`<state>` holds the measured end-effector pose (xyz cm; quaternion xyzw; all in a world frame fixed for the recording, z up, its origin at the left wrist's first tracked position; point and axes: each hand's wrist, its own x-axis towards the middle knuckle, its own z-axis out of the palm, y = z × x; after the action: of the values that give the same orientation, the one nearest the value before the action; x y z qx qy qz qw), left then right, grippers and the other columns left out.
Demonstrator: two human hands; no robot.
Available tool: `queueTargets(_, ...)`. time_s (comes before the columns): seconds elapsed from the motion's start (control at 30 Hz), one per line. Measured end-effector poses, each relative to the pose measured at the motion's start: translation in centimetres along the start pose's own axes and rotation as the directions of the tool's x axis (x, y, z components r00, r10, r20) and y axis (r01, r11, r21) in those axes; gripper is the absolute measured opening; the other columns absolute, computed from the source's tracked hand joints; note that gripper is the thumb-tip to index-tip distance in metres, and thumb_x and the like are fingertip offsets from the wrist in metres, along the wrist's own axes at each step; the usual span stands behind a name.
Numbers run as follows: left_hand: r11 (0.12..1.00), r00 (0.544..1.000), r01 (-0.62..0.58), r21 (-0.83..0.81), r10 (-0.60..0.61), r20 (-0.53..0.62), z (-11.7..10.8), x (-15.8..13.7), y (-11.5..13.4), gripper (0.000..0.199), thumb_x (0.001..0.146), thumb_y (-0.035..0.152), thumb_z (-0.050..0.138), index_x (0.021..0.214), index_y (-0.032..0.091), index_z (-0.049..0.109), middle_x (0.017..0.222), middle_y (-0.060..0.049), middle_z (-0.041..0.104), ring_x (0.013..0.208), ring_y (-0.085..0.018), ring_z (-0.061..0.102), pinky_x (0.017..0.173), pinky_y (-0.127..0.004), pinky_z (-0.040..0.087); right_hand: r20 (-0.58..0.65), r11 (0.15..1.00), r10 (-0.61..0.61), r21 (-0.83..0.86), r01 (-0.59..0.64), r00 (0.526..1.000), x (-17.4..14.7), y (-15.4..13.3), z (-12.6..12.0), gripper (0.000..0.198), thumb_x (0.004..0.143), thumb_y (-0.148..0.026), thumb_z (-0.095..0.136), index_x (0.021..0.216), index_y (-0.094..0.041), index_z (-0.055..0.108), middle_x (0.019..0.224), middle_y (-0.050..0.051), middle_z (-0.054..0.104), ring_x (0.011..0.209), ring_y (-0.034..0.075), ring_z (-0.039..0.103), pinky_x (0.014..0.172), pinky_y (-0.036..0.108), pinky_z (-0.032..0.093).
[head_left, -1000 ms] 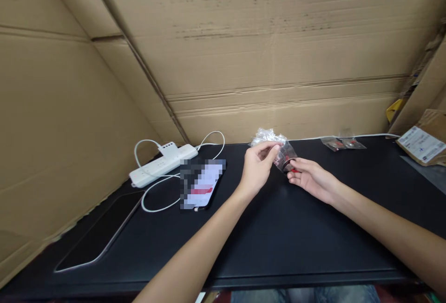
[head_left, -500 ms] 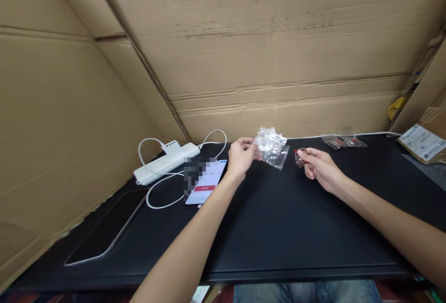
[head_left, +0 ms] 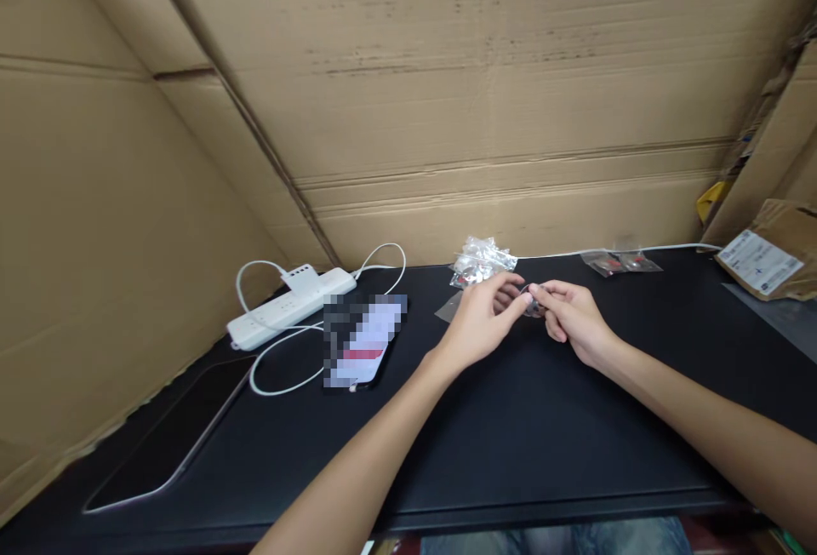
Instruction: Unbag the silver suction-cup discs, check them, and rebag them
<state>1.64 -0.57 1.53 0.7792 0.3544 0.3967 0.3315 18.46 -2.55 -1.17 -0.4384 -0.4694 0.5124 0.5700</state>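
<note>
My right hand point(head_left: 571, 317) pinches a small, round, shiny thing point(head_left: 534, 306) between thumb and fingers. Most of it is covered, so its kind cannot be made out. Close on its left side is my left hand point(head_left: 488, 317), with curved fingers and a gap between them and the thumb. The left thumb tip reaches the round thing or lies right beside it. Behind my left hand lies a pile of small clear plastic bags point(head_left: 483, 259), with a little red showing among them. One clear bag point(head_left: 448, 306) sticks out partly from under that hand.
Two clear bags with red bits point(head_left: 622, 261) lie at the back right, near a labelled brown package point(head_left: 769, 253). To the left are a lit phone point(head_left: 370, 342), a white power strip point(head_left: 294, 308) with cables, and a dark tablet-like slab point(head_left: 175, 436). Cardboard walls point(head_left: 408, 129) enclose the black table.
My left hand has left the plastic bags and moved right to the round thing. My right hand has kept hold of it and shifted slightly left. The view has shifted a little.
</note>
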Motion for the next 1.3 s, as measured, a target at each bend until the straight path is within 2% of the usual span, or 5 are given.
queueTargets(0.57,0.835,0.931,0.207,-0.509,-0.328,-0.158,0.5,0.5,-0.5,0.011,0.078,0.017,0.07,0.085,0.009,0.067,0.082,-0.006,0.066,0.056,-0.013,0.067,0.059,-0.029,0.06,-0.032,0.971,-0.152,-0.19,0.144,0.988,0.9,0.0,-0.9,0.038,0.086,-0.054,0.061,0.075,-0.017,0.06,0.057,-0.002,0.056,0.037,0.014,0.058,0.036,0.023,0.039)
queueTargets(0.73,0.823,0.908,0.265,-0.502,-0.389,-0.157,0.2,0.7,-0.9,0.009,0.076,0.012,0.071,0.084,0.009,0.067,0.085,-0.006,0.067,0.053,-0.012,0.067,0.057,-0.027,0.059,0.213,0.56,-0.441,-0.694,0.452,0.872,1.8,-0.4,-3.2,0.021,0.092,-0.035,0.058,0.094,-0.021,0.074,0.093,0.008,0.071,0.076,0.021,0.068,0.068,0.035,0.054)
queueTargets(0.9,0.826,0.897,0.279,-0.49,-0.407,-0.175,-0.3,0.8,-1.5,0.006,0.078,0.011,0.069,0.083,0.009,0.067,0.077,-0.005,0.067,0.053,-0.013,0.068,0.056,-0.027,0.059,0.435,0.252,-0.327,-0.816,0.521,0.839,2.8,0.4,-5.1,0.019,0.089,-0.021,0.06,0.098,-0.021,0.076,0.109,0.011,0.07,0.1,0.027,0.064,0.091,0.045,0.05)
queueTargets(1.13,0.821,0.903,0.297,-0.487,-0.407,-0.136,0.0,0.8,-1.1,0.008,0.078,0.013,0.071,0.084,0.009,0.067,0.083,-0.006,0.067,0.055,-0.014,0.068,0.056,-0.028,0.059,0.394,0.206,-0.384,-0.845,0.494,0.835,2.3,0.0,-4.3,0.017,0.087,-0.022,0.06,0.097,-0.019,0.074,0.098,0.01,0.073,0.097,0.028,0.063,0.09,0.047,0.048)
queueTargets(1.3,0.834,0.929,0.278,-0.476,-0.359,-0.086,0.5,0.4,-1.1,0.012,0.079,0.013,0.071,0.088,0.008,0.065,0.082,-0.006,0.066,0.058,-0.012,0.067,0.058,-0.028,0.06,0.377,0.297,-0.558,-0.741,0.602,0.74,0.5,-1.5,-2.3,0.02,0.091,-0.021,0.055,0.105,-0.02,0.069,0.098,0.009,0.068,0.094,0.024,0.061,0.085,0.04,0.05)
